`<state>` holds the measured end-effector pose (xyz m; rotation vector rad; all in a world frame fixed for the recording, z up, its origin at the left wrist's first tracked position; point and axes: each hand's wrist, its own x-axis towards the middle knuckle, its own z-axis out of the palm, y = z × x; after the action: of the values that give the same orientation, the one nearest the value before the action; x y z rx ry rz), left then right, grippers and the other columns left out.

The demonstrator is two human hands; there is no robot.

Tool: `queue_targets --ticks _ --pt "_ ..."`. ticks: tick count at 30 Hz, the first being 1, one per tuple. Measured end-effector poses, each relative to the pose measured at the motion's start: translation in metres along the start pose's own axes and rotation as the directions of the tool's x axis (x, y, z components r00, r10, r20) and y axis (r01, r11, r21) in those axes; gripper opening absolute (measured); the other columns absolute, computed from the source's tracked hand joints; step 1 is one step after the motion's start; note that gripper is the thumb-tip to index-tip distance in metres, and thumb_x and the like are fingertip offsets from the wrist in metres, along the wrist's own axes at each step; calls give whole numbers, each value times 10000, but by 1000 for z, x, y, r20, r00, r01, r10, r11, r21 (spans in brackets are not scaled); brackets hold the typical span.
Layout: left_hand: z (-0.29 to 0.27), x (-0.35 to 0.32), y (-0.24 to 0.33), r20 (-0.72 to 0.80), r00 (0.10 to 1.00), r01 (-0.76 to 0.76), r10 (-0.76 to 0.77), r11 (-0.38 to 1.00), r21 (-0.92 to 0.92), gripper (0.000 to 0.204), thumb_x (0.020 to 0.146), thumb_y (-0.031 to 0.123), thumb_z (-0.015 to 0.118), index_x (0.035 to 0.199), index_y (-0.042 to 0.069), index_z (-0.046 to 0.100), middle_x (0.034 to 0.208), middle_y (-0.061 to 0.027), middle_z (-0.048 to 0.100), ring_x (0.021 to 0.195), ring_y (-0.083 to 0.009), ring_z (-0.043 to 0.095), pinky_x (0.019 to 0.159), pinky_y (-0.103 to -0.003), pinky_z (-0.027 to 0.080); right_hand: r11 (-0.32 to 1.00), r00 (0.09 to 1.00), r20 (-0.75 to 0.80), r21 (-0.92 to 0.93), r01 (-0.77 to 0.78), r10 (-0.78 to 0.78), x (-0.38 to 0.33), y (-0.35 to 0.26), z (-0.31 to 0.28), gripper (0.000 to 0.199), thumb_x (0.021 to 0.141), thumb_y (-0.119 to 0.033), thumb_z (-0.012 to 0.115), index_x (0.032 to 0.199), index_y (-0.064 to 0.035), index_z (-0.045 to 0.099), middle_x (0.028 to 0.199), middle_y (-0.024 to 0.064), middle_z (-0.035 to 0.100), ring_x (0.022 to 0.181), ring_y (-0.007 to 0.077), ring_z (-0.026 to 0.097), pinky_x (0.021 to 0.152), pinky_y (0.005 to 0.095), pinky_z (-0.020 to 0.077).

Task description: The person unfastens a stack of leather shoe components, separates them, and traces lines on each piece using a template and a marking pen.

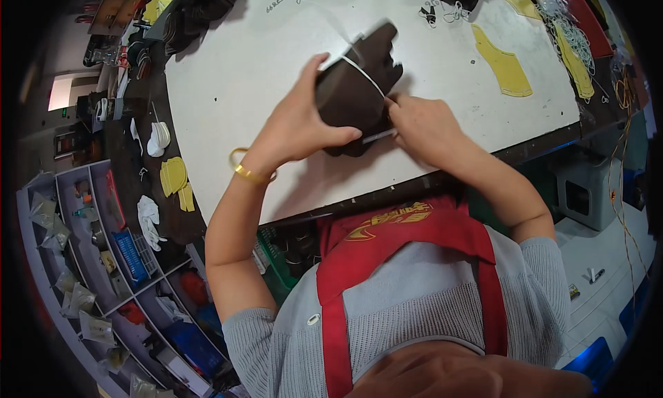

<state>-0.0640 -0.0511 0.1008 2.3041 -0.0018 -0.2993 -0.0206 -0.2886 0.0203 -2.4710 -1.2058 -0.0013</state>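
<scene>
A stack of dark brown cut pieces (349, 98) with a notched edge is tilted up above the white tabletop. My left hand (297, 118) clasps it from the left, thumb across the near side and fingers behind. A white string (366, 75) runs over the stack's face to the fingertips of my right hand (425, 129). That hand is closed, pinching the string at the stack's right side. Below its fingers a thin pale strip (378, 136) juts toward the stack; I cannot tell whether it is the string's end.
Yellow templates (503, 61) lie on the right of the white table (242, 73). Dark piles (200, 18) stand along the far left edge, and tangled string (570, 46) lies far right. A compartmented shelf (110, 260) stands at left, a grey stool (587, 191) at right.
</scene>
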Motion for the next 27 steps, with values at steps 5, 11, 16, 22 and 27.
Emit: queue_targets --ticks 5,11,16,22,27 --pt "28 5 1 -75 997 45 -22 942 333 1142 626 417 852 1525 -42 319 1324 -260 591 1145 -431 623 957 -481 547 948 994 103 308 -76 46 -2 16 -63 200 903 -300 704 844 -124 778 871 63 739 791 286 716 657 395 548" --pt "64 -16 29 -263 963 91 54 855 510 1104 634 264 911 1536 32 319 1334 -190 573 1057 -414 617 891 -491 562 985 951 -272 124 -116 146 26 -5 -50 199 885 -313 731 835 -122 756 830 82 718 736 297 708 620 407 550" --pt "68 -14 36 -303 953 156 28 808 568 984 637 250 899 1463 60 399 1319 -159 579 1059 -406 619 875 -483 568 955 976 26 200 -219 218 47 15 -64 160 791 -247 699 803 -94 745 732 116 725 698 328 720 642 448 574" --pt "63 -8 28 -279 956 87 92 820 566 894 648 276 865 1410 58 451 1218 -155 609 982 -398 653 733 -484 593 808 847 -51 -274 -522 530 70 101 -65 348 807 -242 778 1073 -63 643 998 146 692 872 326 703 739 435 547" --pt "56 -15 15 -297 955 145 6 863 483 890 654 307 847 1406 50 446 1245 -189 615 991 -427 654 766 -514 588 899 889 -336 -200 -390 311 38 70 -86 338 841 -254 787 1067 -42 651 995 127 710 835 295 714 691 403 550"
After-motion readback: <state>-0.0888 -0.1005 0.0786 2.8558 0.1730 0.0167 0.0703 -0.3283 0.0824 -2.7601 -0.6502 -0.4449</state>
